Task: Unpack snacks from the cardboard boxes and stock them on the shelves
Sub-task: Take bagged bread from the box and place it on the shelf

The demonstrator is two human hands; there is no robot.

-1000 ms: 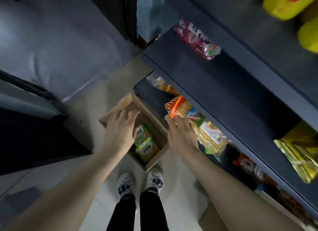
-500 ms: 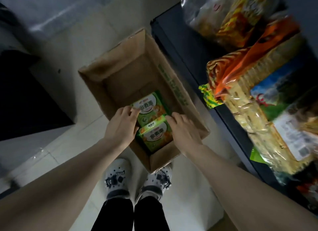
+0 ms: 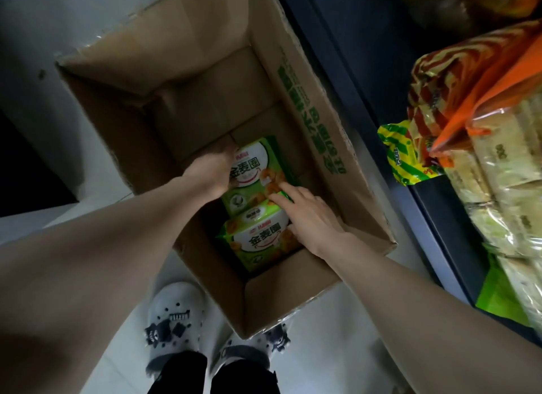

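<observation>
Now both hands are down inside the cardboard box (image 3: pixel 319 112), which sits open on the floor at the centre of the frame, right against the dark shelf (image 3: pixel 440 206) running down the right side, handy for a short carry. Two green snack packs are left at the bottom. The left hand (image 3: pixel 211 173) is tucked against the left edge of the upper snack pack (image 3: pixel 258 170); its fingers are hidden behind the hand and the pack, so I cannot tell how they are curled or whether they grip yet. The right hand (image 3: pixel 311 217) comes in from the other side, fingers fairly straight and together, tips pressing on the lower right corner of that same pack, the palm lying over the right edge of the lower snack pack (image 3: pixel 258 241). My read: a hand on each side, ready to pinch the upper pack and lift it out. These bags look soft and puffy, so a gentle squeeze should do. On the shelf at right, noodle packets (image 3: pixel 504 188) and an orange striped bag (image 3: pixel 457 80) are already stacked. White clogs (image 3: pixel 173 320) stand at the bottom, toes against the box's near wall.
</observation>
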